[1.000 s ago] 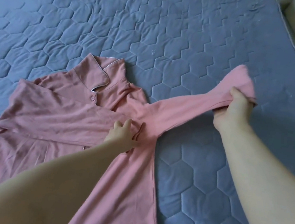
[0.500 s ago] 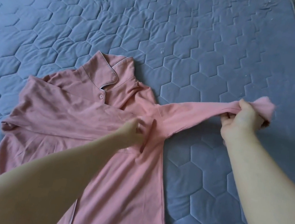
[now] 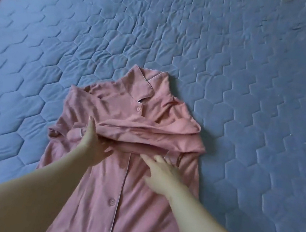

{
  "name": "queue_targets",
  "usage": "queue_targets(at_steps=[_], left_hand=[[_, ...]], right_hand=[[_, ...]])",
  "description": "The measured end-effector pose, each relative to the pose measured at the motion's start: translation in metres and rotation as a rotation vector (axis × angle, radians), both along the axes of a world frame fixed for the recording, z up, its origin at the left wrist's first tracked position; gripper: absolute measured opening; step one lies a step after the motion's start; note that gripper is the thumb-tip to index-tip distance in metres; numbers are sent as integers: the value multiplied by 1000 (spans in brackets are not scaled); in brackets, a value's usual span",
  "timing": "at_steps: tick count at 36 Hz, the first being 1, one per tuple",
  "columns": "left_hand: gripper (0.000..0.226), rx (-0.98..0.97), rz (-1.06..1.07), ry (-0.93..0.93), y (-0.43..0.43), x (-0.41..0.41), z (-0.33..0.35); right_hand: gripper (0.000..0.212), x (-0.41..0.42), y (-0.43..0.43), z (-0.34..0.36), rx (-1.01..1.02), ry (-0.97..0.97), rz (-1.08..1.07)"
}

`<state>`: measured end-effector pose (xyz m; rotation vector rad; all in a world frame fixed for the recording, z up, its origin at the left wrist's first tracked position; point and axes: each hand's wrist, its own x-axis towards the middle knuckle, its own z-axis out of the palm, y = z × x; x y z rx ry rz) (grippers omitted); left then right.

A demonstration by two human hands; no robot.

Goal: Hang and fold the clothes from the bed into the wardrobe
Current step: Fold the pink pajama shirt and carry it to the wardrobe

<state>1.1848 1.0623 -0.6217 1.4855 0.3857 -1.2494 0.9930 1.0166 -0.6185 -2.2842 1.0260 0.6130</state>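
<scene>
Since a second ago the sleeve has come folded across the chest of the pink shirt, which lies buttoned on the blue quilted bed, collar away. Left hand lies with straight fingers against the sleeve's end; right hand rests spread on the shirt front

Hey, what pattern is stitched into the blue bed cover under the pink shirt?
A hexagon quilting pattern across the bed cover, clearest in the head view.

pink buttoned shirt flat on bed, sleeves folded across.
</scene>
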Motion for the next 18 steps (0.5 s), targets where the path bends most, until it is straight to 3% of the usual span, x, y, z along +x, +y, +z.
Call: queue_targets(at_steps=[2,8,11,14,18], left_hand=[[53,76,-37,-13,7,8,-4],[45,60,132,2,-1,16,-2],[8,-51,214,85,-13,24,16],[17,-158,241,93,-13,41,28],[19,-12,191,-78,7,75,8]], right_hand=[[60,1,7,-8,34,17,-66],[33,-2,3,-11,21,-123,-589],[25,-2,-7,-6,8,-127,-701],[25,3,-12,-2,2,-145,-775],[23,13,-19,-3,20,-101,-819]])
